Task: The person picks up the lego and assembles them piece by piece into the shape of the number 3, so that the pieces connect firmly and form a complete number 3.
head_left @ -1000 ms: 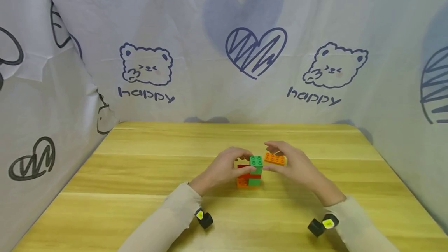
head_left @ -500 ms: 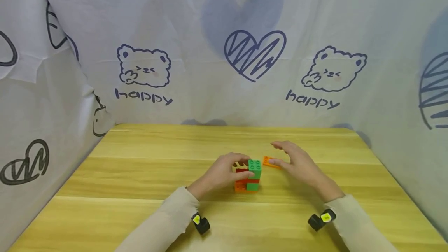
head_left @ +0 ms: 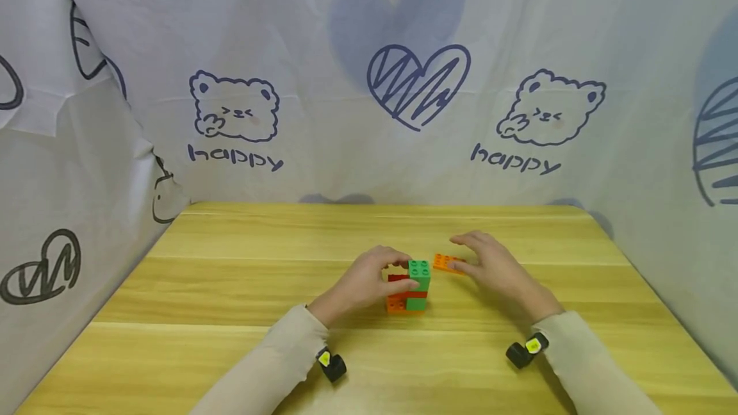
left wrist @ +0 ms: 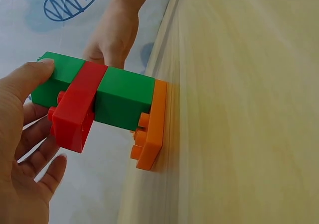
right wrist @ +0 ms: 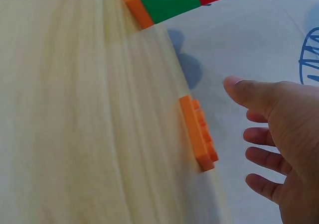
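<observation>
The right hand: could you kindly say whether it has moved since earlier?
Yes, the right hand has shifted slightly rightward in the head view, judged against the central scribbled heart.

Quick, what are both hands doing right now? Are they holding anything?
Left hand: holding the top green block of the tower.
Right hand: open, holding nothing, near the loose orange block.

Table [head_left: 259,261]: yellowish, wood-grained. Cloth [head_left: 323,165] behind and along both sides, whitish; two bears [head_left: 234,107], each above "happy" [head_left: 235,157]; hatched heart [head_left: 419,87] between them.
</observation>
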Available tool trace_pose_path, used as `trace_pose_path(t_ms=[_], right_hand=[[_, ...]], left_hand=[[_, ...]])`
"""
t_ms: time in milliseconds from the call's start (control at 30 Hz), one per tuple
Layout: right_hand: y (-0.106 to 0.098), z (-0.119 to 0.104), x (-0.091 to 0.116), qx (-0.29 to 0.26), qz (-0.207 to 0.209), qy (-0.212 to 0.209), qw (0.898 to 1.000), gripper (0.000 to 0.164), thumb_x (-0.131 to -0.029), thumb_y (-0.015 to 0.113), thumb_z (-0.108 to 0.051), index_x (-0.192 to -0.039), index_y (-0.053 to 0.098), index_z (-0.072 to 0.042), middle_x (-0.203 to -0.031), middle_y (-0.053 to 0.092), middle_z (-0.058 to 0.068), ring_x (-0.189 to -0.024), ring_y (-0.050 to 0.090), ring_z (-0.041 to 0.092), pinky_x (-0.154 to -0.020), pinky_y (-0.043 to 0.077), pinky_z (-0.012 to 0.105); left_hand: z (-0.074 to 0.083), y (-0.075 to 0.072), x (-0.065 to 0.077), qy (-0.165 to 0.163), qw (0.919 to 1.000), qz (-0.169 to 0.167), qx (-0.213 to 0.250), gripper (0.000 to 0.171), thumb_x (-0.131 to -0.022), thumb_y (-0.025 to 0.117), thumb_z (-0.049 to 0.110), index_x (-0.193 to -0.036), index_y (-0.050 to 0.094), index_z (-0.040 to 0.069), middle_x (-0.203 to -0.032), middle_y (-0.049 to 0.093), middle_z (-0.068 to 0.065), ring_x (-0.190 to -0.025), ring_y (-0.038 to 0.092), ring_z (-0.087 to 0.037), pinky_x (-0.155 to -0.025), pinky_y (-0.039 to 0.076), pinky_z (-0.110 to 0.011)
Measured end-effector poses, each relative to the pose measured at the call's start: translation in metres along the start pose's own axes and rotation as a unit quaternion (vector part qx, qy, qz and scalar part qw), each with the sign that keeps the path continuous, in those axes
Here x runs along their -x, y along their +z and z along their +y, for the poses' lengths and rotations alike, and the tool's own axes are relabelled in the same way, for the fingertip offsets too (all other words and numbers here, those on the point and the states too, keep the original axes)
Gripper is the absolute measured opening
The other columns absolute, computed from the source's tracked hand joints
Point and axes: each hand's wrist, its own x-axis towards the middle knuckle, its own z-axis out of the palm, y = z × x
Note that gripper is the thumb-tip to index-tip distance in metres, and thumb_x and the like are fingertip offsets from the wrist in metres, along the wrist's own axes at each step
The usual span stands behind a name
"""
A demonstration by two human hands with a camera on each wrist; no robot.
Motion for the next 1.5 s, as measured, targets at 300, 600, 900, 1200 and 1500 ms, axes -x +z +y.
trace_pose_path(t_ms=[300, 600, 900, 1200, 1500], right_hand=[[0.008, 0.008, -0.001, 0.033, -0.015, 0.004, 0.999, 0.051, -0.091, 0.070, -0.037, -0.130, 0.060, -0.004, -0.120, 0.061, 0.011, -0.111, 0.057, 0.031, -0.097, 0.043, 0.051], [0.014, 0.012, -0.001, 0.070, -0.029, 0.003, 0.997, 0.045, -0.091, 0.071, -0.033, -0.122, 0.064, -0.002, -0.111, 0.063, 0.010, -0.101, 0.059, 0.028, -0.092, 0.046, 0.048], [0.017, 0.014, 0.001, 0.115, -0.037, -0.012, 0.993, 0.041, -0.091, 0.070, -0.033, -0.117, 0.066, -0.002, -0.107, 0.063, 0.010, -0.099, 0.059, 0.031, -0.091, 0.046, 0.049], [0.018, 0.012, 0.002, 0.129, -0.039, -0.011, 0.991, 0.037, -0.092, 0.069, -0.031, -0.114, 0.067, -0.001, -0.104, 0.063, 0.010, -0.095, 0.060, 0.030, -0.090, 0.047, 0.048], [0.011, 0.005, 0.001, 0.115, -0.021, -0.015, 0.993, 0.038, -0.091, 0.070, -0.032, -0.115, 0.067, -0.003, -0.104, 0.063, 0.008, -0.092, 0.060, 0.026, -0.089, 0.049, 0.046]], left_hand=[[-0.001, 0.000, 0.001, 0.007, 0.9992, 0.006, -0.039, 0.051, -0.089, 0.069, 0.047, -0.126, 0.066, 0.012, -0.117, 0.064, 0.002, -0.112, 0.054, -0.017, -0.098, 0.044, -0.039], [-0.001, 0.001, 0.001, 0.015, 0.9979, 0.008, -0.063, 0.051, -0.088, 0.070, 0.047, -0.125, 0.066, 0.012, -0.116, 0.064, 0.004, -0.113, 0.054, -0.015, -0.099, 0.043, -0.036], [0.001, 0.000, 0.000, 0.023, 0.9974, 0.006, -0.068, 0.050, -0.089, 0.069, 0.048, -0.124, 0.067, 0.012, -0.114, 0.064, 0.005, -0.111, 0.054, -0.015, -0.098, 0.044, -0.034], [0.002, 0.000, 0.000, 0.024, 0.9976, 0.006, -0.064, 0.050, -0.089, 0.069, 0.047, -0.124, 0.067, 0.011, -0.113, 0.065, 0.004, -0.111, 0.054, -0.016, -0.097, 0.044, -0.035], [0.002, -0.002, 0.002, 0.019, 0.9978, 0.006, -0.063, 0.050, -0.090, 0.069, 0.047, -0.125, 0.066, 0.012, -0.112, 0.065, 0.004, -0.108, 0.054, -0.015, -0.094, 0.046, -0.035]])
